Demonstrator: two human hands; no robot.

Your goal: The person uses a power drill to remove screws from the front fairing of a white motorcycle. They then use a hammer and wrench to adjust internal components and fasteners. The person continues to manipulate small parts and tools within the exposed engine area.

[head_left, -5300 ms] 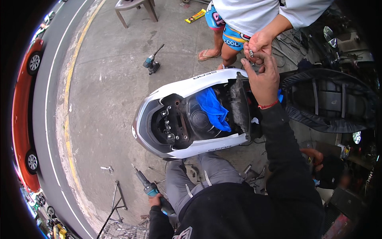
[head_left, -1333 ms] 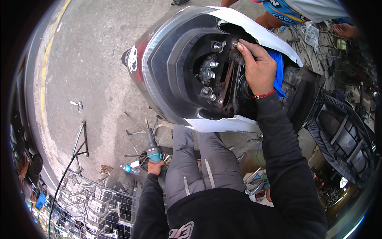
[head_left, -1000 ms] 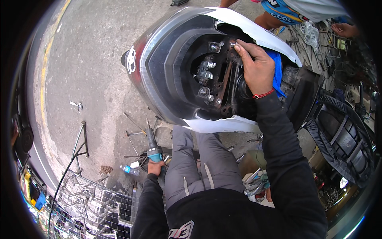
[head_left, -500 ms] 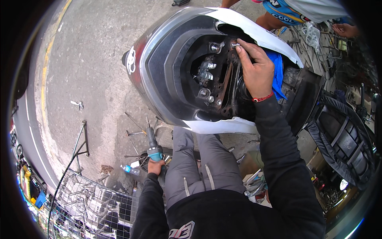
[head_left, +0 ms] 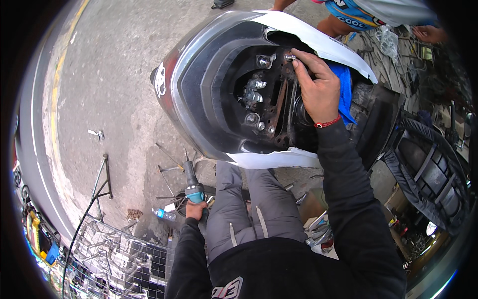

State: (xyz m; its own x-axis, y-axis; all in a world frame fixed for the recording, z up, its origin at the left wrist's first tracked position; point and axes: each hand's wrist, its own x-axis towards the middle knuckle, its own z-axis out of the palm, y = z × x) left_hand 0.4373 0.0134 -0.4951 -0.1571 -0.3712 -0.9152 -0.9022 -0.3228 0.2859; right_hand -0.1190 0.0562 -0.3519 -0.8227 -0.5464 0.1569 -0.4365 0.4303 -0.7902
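We look down on a roadside repair, our two hands well apart: the right hand (head_left: 319,87) pinches a small metal bolt (head_left: 290,58) between thumb and forefinger at a rusty bracket (head_left: 285,89) inside the scooter's tail section (head_left: 211,84), while the left hand (head_left: 196,210) grips a teal and black power tool (head_left: 194,188) beside our grey trousers (head_left: 231,199), its nose aimed up toward the bodywork. We cannot tell whether the bolt sits in a hole. Around it crowd bright metal fittings (head_left: 256,89), with a blue cloth (head_left: 344,87) tucked behind the right hand. A bystander's hand (head_left: 429,35) hangs at upper right, near a clear plastic bag (head_left: 387,42) and scattered metal parts; below, a black seat (head_left: 434,174) lies underside up. At lower left, a metal stand (head_left: 106,173), a bottle (head_left: 163,214) and a wire basket (head_left: 115,233) hem in the power tool. White side panels (head_left: 318,37) border the opening above and below, leaving the right hand its way in between them. Beyond the tail's rounded edge, grey pavement (head_left: 117,74) stretches left to a yellow line (head_left: 58,70).
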